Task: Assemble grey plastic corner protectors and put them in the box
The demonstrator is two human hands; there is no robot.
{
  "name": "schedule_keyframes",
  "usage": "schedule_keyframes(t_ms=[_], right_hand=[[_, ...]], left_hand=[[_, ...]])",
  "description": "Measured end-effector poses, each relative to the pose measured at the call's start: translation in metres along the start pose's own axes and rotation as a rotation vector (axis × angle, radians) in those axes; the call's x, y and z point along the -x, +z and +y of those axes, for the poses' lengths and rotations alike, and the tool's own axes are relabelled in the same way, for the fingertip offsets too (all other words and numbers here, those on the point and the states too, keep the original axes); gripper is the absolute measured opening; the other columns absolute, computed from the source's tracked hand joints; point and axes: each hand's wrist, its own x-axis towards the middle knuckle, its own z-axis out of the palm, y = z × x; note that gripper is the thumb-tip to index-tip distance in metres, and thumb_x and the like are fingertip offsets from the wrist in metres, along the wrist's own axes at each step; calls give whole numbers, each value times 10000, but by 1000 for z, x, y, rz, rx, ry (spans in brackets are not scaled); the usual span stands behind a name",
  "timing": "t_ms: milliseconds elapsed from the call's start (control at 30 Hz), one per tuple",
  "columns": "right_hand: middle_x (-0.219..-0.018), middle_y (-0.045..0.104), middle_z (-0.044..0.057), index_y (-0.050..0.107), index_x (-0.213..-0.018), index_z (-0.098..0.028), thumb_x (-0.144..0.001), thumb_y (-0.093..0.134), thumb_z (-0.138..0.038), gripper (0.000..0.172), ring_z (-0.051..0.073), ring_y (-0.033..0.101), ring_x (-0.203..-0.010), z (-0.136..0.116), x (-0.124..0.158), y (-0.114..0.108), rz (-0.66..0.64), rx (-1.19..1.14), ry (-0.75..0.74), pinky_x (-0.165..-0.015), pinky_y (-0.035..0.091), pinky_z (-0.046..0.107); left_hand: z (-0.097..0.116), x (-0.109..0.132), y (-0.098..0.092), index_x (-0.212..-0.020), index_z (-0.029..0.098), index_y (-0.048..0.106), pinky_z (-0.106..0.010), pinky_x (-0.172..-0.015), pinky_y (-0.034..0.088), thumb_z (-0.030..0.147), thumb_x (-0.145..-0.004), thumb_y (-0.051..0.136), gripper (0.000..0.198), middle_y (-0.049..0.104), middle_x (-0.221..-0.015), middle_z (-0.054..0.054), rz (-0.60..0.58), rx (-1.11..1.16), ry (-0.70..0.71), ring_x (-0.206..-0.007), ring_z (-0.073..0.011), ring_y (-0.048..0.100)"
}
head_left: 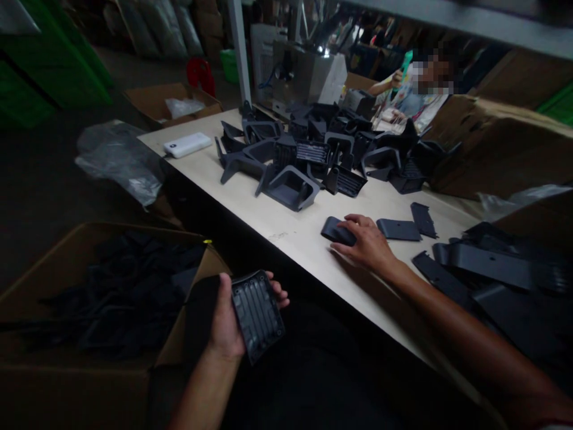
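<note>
In my left hand (228,322) is a dark plastic part with a ribbed inner side (257,310), held in front of the table edge with the ribs facing up. My right hand (364,242) reaches over the table, its thumb and fingers closed on a smooth dark plastic cover (332,229) that lies on the tabletop. Just right of that hand lie a flat dark cover (398,229) and a smaller dark piece (423,219).
A heap of dark plastic brackets (290,185) covers the table's (268,221) far side, near a white power bank-like device (187,145). More dark covers (492,266) pile at right. A cardboard box (80,382) of dark parts stands at lower left. Another person (409,95) sits across.
</note>
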Motion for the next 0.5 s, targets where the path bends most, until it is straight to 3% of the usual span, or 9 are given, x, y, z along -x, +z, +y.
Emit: schedule_keyframes(t_ms=[100,167,233,367,500], right_hand=[[-1496,587,145,655,-1415,-246,-835,802,-514,655,397,578,-1328,16,-7,-11,-167,-12,58,-1120,471,536],[-1431,659,120,669,-1410,-249,-858,785,-460,602,388,635,-1268,20,-8,-14,-233,-56,59,-1086,500,521],[-1347,719,96,704,-1363,-257,-855,794,-465,557,376,684,-1192,11,-3,-15,-217,-190,71,-1036,536,509],[-1301,741,58,685,-1369,-293,-813,858,-519,625,336,695,-1189,-50,23,-16,-148,-647,39,-1010,575,477],[-1396,686,57,581,-1491,-349,-883,812,-514,671,316,679,-1221,-123,47,-8,-116,-711,-158,-1043,563,490]], left_hand=[[1,-7,2,-1063,73,777,-483,-897,626,789,-873,588,764,798,-958,-184,-13,1,49,-909,-319,774],[-2,-13,3,-1070,79,775,-509,-951,607,802,-870,579,775,799,-984,-184,-32,48,83,-965,-328,772],[-5,-18,4,-1090,96,772,-547,-1036,563,816,-875,554,782,800,-1042,-177,-43,123,113,-1050,-329,757],[-6,-26,8,-1105,135,763,-559,-1119,505,812,-893,534,745,791,-1155,-147,-11,251,181,-1182,-311,716],[-1,-31,15,-1088,168,759,-509,-1078,539,796,-879,580,686,787,-1180,-135,101,212,243,-1218,-326,702]])
